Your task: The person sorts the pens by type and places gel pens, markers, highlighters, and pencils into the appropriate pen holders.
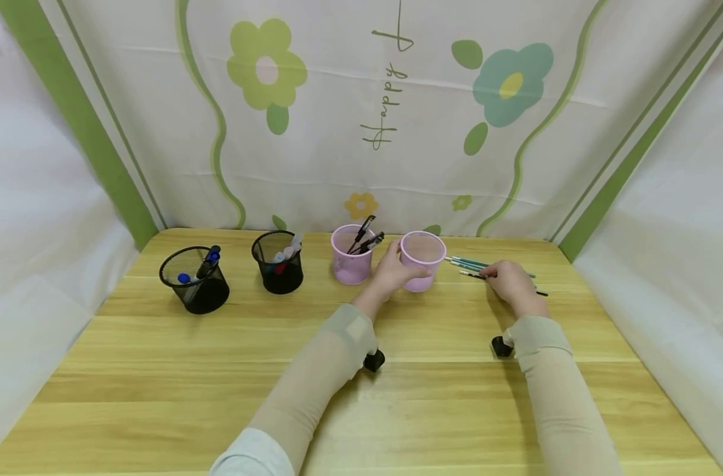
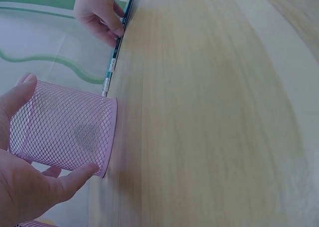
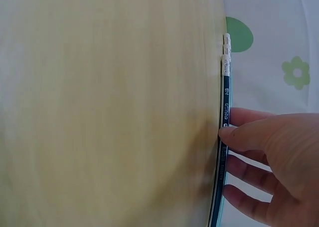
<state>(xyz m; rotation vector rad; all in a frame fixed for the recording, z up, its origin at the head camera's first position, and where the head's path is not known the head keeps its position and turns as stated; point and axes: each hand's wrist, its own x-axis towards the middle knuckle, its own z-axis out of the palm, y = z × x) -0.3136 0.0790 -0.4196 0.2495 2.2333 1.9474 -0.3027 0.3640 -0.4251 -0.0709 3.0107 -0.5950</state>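
My left hand (image 1: 390, 274) holds a pink mesh pen cup (image 1: 419, 280) upright on the table, thumb and fingers around its sides. No pens show inside that cup. The left wrist view shows the mesh wall (image 2: 70, 129) between thumb and fingers. To the right of the cup, my right hand (image 1: 510, 283) pinches a dark pencil (image 3: 226, 95) with a white eraser end. The pencil lies low along the tabletop beside other pencils (image 1: 465, 262), some green. In the right wrist view, the thumb (image 3: 230, 132) is on the pencil's near side.
Left of the held cup stands another pink cup (image 1: 351, 270) with black pens. Farther left are a black mesh cup (image 1: 283, 281) with light-capped markers and a black mesh cup (image 1: 207, 297) with blue-capped ones. A flowered cloth (image 1: 338, 99) hangs behind the wooden table (image 1: 219, 383).
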